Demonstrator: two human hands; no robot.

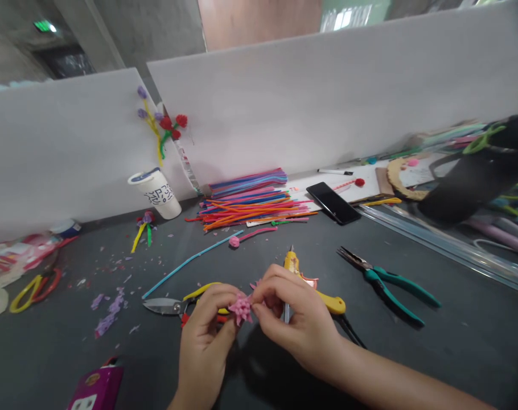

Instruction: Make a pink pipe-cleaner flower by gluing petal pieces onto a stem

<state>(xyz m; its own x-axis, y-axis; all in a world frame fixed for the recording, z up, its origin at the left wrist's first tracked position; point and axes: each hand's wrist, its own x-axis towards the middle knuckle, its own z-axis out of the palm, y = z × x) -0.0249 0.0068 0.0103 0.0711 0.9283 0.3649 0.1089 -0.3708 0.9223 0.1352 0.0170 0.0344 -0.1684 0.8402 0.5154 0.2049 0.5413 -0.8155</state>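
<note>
A small pink spiky flower-like piece (pixel 241 309) is pinched between the thumb and fingers of my left hand (pixel 210 336). My right hand (pixel 295 319) is closed at the piece's right side, its thumb and index fingertip meeting on it. More pink shows behind the right fingertips, partly hidden. Behind my left hand lie scissors (pixel 167 306) with yellow and red handles. A yellow glue gun (pixel 334 303) lies partly under my right hand. Beyond the hands are a blue stem (pixel 190 259) and a pink stem with a round pink head (pixel 234 242).
Teal-handled pliers (pixel 385 279) and a black phone (pixel 333 203) lie to the right. Coloured stems (pixel 246 209) are piled at the back. A paper cup (pixel 160 196), purple scraps (pixel 111 313), another pair of scissors (pixel 36 289) and a purple box (pixel 97 388) are on the left.
</note>
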